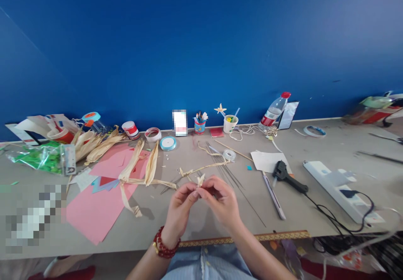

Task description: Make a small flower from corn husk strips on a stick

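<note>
My left hand [184, 202] and my right hand [222, 198] meet above the front of the table, thumbs and fingertips pinched together. Between them is a small pale piece of corn husk [200, 180], its pointed tips sticking up like petals. The fingers hide its lower part. Just beyond my hands lies a twisted strip of husk [206, 167]. Thin wires [228, 173] are spread to the right of it. More dried corn husk [151, 164] lies to the left, over pink paper [97, 213].
A black glue gun [285, 175] rests on white paper, beside a lavender craft knife [273, 198] and a white power strip [333, 192] with cables. Along the wall stand a pen cup [199, 126], a white cup [231, 124] with a husk flower, and a tilted bottle [273, 112].
</note>
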Motion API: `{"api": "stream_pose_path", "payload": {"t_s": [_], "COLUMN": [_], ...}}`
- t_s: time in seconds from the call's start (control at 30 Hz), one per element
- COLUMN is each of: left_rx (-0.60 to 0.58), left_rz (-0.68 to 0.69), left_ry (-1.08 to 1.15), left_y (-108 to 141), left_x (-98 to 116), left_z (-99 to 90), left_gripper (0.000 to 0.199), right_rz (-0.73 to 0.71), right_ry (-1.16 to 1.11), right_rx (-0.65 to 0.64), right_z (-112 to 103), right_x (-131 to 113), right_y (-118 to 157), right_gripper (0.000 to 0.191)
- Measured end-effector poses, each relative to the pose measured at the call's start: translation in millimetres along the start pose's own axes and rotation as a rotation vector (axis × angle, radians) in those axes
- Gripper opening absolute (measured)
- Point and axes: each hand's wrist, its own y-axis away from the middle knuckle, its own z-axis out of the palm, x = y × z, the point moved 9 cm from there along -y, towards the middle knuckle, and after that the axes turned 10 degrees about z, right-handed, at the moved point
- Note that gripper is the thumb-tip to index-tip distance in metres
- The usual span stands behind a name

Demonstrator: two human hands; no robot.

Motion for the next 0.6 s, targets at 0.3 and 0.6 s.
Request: {"api": "stream_pose_path", "payload": {"t_s": [0.3, 0.6], "left_rx": [-0.014, -0.025], "left_rz": [-0.02, -0.085], "left_ry": [0.078, 0.141], "left_y": [-1.1, -0.3], "left_x": [1.8, -2.1], "left_z": [5.5, 8.5], "left_gripper": [0.013, 0.014], "right_rz": [-0.001, 0.0], "right_ry": [-0.024, 0.001], "right_rx": [-0.05, -0.035], "right_z": [1.9, 1.5], "right_x": [-3.6, -5.3], "right_y": [0.7, -0.6], "right_gripper": [0.006, 0.015]}}
